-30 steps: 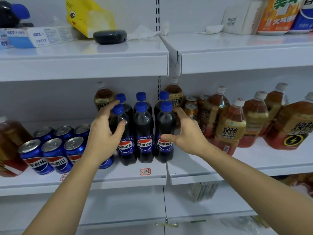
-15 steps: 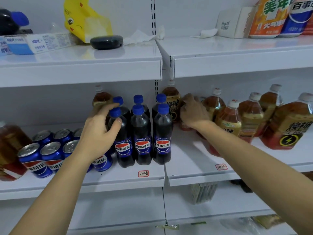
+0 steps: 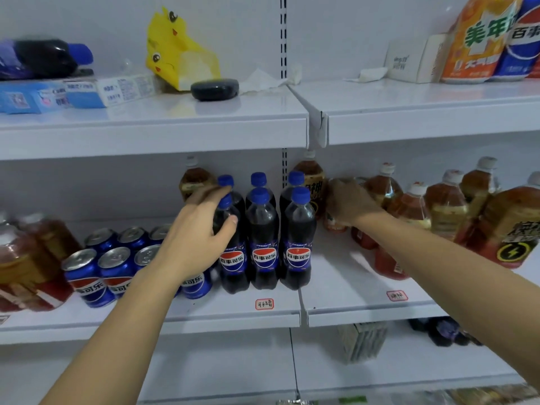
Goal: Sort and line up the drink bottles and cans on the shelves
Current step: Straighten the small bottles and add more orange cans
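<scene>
Two hands: left hand (image 3: pixel 195 229) around cola bottle (image 3: pixel 230 249), right hand (image 3: pixel 347 204) among tea bottles (image 3: pixel 409 206)

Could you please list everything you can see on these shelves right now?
cola bottles: six, dark with blue caps, two rows, middle shelf centre.
cola cans: at least seven, blue, middle shelf, left of the cola bottles.
tea bottles: several, amber with white caps, middle shelf right; more behind the cola and far left.
small cans: a few, orange, behind the right hand.
big bottles: two, orange and blue, top shelf right.
lying bottle: one, dark, top shelf left.
yellow bag: one, top shelf.
black case: one, top shelf.
left hand: grips front-left cola bottle.
right hand: reaching among small cans; fingers hidden.
</scene>
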Demonstrator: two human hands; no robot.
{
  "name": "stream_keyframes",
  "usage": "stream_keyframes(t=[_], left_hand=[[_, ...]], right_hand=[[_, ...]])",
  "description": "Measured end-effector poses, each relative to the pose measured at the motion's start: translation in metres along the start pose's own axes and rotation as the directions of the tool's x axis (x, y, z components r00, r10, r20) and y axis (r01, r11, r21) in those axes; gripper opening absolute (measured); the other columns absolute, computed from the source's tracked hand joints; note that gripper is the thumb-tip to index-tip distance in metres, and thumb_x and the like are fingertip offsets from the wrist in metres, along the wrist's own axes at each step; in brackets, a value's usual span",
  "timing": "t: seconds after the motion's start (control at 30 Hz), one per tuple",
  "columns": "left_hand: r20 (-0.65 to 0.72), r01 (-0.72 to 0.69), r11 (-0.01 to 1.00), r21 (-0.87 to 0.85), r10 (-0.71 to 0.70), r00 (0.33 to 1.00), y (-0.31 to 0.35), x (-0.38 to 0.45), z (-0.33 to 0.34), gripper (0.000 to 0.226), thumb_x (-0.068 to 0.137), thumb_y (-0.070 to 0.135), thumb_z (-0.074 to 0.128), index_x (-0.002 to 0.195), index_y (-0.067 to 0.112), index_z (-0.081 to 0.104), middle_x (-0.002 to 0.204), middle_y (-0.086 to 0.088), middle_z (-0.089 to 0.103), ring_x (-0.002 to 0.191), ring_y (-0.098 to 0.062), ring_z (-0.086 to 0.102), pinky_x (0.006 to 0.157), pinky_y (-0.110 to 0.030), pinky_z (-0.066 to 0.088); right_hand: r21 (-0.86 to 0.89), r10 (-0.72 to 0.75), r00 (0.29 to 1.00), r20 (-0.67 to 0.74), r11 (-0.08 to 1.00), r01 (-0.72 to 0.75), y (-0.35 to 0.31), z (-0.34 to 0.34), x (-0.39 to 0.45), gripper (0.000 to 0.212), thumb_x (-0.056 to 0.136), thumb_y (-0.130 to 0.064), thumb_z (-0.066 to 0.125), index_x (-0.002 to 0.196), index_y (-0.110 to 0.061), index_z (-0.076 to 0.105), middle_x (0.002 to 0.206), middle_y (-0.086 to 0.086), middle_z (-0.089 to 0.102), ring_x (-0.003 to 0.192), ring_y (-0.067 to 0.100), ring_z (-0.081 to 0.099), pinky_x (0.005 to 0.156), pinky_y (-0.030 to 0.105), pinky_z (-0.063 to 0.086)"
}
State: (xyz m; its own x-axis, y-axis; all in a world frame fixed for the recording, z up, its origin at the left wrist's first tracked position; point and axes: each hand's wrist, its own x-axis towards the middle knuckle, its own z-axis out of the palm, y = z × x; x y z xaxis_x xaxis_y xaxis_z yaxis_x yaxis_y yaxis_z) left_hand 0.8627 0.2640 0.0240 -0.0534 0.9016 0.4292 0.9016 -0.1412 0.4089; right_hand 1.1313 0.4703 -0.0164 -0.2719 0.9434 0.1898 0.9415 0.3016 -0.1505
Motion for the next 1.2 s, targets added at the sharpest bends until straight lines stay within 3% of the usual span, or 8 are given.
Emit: stream_keyframes(t=[0.13,0.27,0.43,0.5,0.6,0.7,0.83,1.2], left_hand=[[-0.17,-0.063,0.992,-0.108,0.044,0.984,0.001,-0.013,0.002,0.049,0.098,0.025,0.059,0.146,0.025,0.05,0.148,0.005,0.044,0.127,-0.016,0.051,0.106,-0.032,0.042],[-0.369,-0.285,0.943,-0.172,0.206,0.906,0.02,-0.036,0.005,0.035,0.092,0.012,0.056,0.127,0.01,0.063,0.126,-0.002,0.058,0.121,-0.017,0.055,0.104,-0.029,0.045],[0.132,-0.27,0.927,-0.259,0.311,0.941,0.04,-0.075,0.008,0.077,0.095,0.053,0.062,0.159,0.034,0.024,0.151,0.016,0.041,0.134,0.001,0.043,0.109,-0.03,0.045],[0.225,-0.093,0.897,-0.431,0.207,0.952,0.032,-0.097,-0.001,0.103,0.082,0.057,0.077,0.159,0.045,0.01,0.151,0.021,0.042,0.132,0.001,0.048,0.104,-0.03,0.049],[0.067,0.056,0.768,-0.638,-0.017,0.998,-0.008,-0.131,-0.036,0.083,0.077,0.033,0.088,0.142,0.044,0.039,0.123,0.027,0.062,0.111,0.004,0.064,0.087,-0.024,0.059],[0.0,0.129,0.726,-0.675,-0.175,0.985,-0.061,-0.17,-0.084,0.067,0.074,0.017,0.089,0.127,0.034,0.05,0.113,0.018,0.068,0.103,-0.006,0.07,0.084,-0.032,0.062],[-0.094,0.177,0.685,-0.707,-0.339,0.936,-0.138,-0.224,-0.15,0.063,0.073,0.012,0.086,0.125,0.028,0.054,0.11,0.004,0.072,0.101,-0.017,0.072,0.086,-0.048,0.061],[-0.264,0.298,0.666,-0.683,-0.607,0.75,-0.33,-0.31,-0.273,0.07,0.074,0.005,0.085,0.134,0.019,0.052,0.113,-0.001,0.071,0.107,-0.024,0.071,0.089,-0.048,0.061]], right_hand=[[-0.095,-0.048,0.997,-0.056,0.995,0.043,-0.004,-0.058,-0.074,0.051,0.089,-0.042,0.067,0.132,-0.023,0.048,0.12,0.015,0.059,0.107,0.04,0.063,0.079,0.04,0.053],[-0.096,-0.105,0.991,-0.077,0.991,0.098,-0.019,-0.11,-0.142,0.059,0.09,-0.06,0.062,0.139,-0.032,0.048,0.121,0.008,0.066,0.106,0.033,0.063,0.081,0.041,0.052],[0.139,-0.268,0.96,-0.079,0.951,0.277,-0.086,-0.135,-0.188,0.049,0.086,-0.06,0.067,0.126,-0.033,0.058,0.111,-0.006,0.066,0.099,0.014,0.061,0.08,0.032,0.049],[0.296,-0.341,0.936,-0.09,0.888,0.351,-0.133,-0.133,-0.201,0.043,0.088,-0.052,0.07,0.125,-0.032,0.06,0.112,-0.013,0.066,0.098,0.005,0.062,0.08,0.027,0.052],[0.431,-0.42,0.9,-0.115,0.795,0.426,-0.213,-0.121,-0.209,0.041,0.09,-0.049,0.071,0.127,-0.034,0.063,0.115,-0.019,0.066,0.102,0.0,0.063,0.079,0.02,0.056],[0.512,-0.51,0.855,-0.092,0.712,0.48,-0.299,-0.108,-0.211,0.04,0.095,-0.047,0.065,0.132,-0.033,0.063,0.119,-0.02,0.064,0.105,-0.002,0.063,0.082,0.016,0.054],[0.6,-0.657,0.749,-0.078,0.569,0.562,-0.418,-0.092,-0.212,0.036,0.097,-0.051,0.06,0.126,-0.031,0.067,0.118,-0.017,0.07,0.106,0.0,0.065,0.091,0.033,0.057],[0.8,-0.925,0.375,-0.06,0.181,0.572,-0.688,-0.022,-0.197,0.045,0.083,-0.042,0.08,0.121,-0.023,0.065,0.108,-0.009,0.073,0.098,0.005,0.071,0.084,0.036,0.061]])
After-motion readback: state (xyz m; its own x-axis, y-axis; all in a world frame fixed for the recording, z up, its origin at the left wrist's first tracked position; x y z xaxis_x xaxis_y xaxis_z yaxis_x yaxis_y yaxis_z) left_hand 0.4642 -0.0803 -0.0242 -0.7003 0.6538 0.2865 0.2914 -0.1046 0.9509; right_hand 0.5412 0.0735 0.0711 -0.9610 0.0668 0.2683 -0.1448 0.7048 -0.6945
